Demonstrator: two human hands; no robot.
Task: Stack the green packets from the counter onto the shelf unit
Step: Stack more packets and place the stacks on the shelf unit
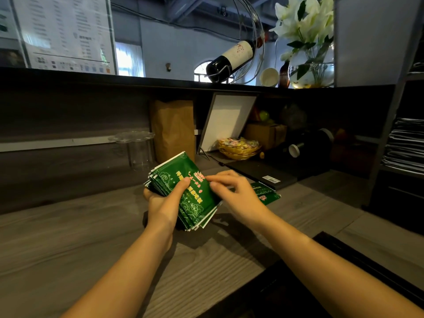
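Note:
My left hand (164,204) grips a fanned stack of green packets (183,180) with white edges and pink lettering, thumb across the top one, above the wooden counter (68,249). My right hand (231,193) has its fingertips on the top packet's right edge; whether they pinch it I cannot tell. More green packets (267,193) lie flat on the counter just beyond my right hand, partly hidden by it. A dark metal shelf unit (399,143) stands at the far right.
Behind the packets stand a brown paper bag (173,129), a clear stand (137,148), a leaning white board (226,120) and a gold basket of sweets (238,148). A black slab (259,171) lies nearby. A wine bottle (229,58) and flowers (305,31) sit on the upper ledge.

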